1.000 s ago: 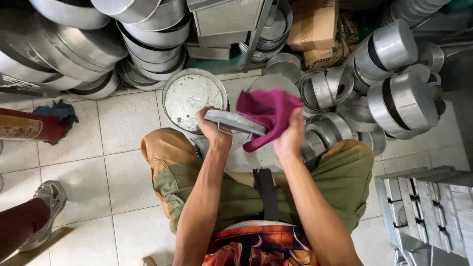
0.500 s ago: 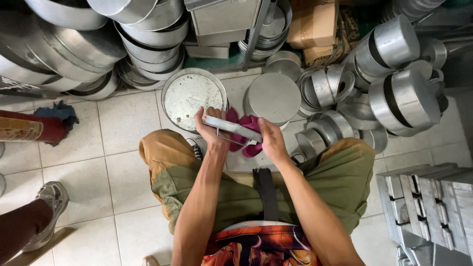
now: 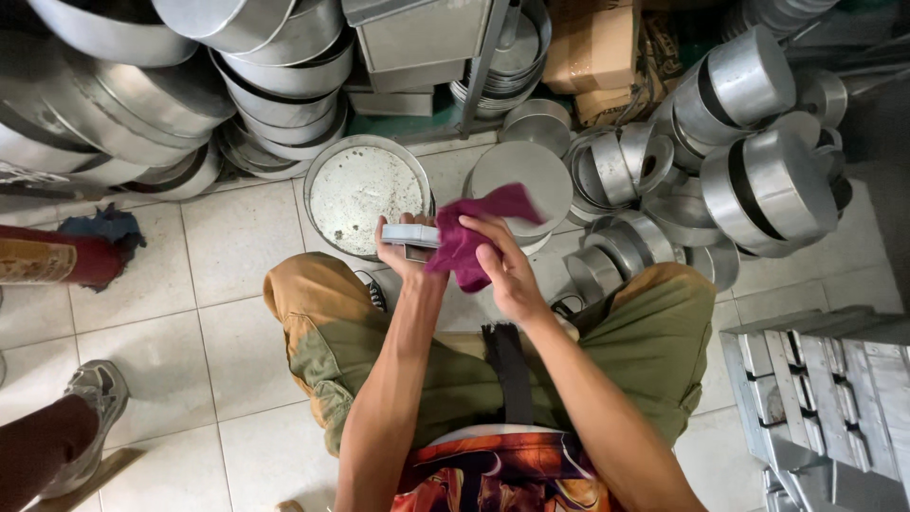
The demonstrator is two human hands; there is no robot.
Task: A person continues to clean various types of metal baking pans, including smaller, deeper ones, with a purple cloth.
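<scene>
- Crowding round pale floor tiles (image 3: 237, 246): stacked metal basins (image 3: 114, 95) at left, nested round tins (image 3: 749, 180) at right, a cardboard box (image 3: 588, 47) behind, flat trays (image 3: 825, 379) at lower right.
- Lying on the tiles just ahead of the knees: a wide round pan (image 3: 365, 190) with whitish residue, and an upturned pan (image 3: 521, 171) beside it.
- Gripping a small shallow pan (image 3: 409, 234) edge-on above the tiles, left hand (image 3: 403, 254) curled around its rim.
- Pinching a magenta cloth (image 3: 474, 237) in the right hand (image 3: 507, 275), now bunched against the pan's right end, not spread wide above it as a second ago.
- Judging from that: rubbing likely moving along the rim.
- Resting at left: a red cylinder (image 3: 47, 261) and another person's shoe (image 3: 90, 398).
</scene>
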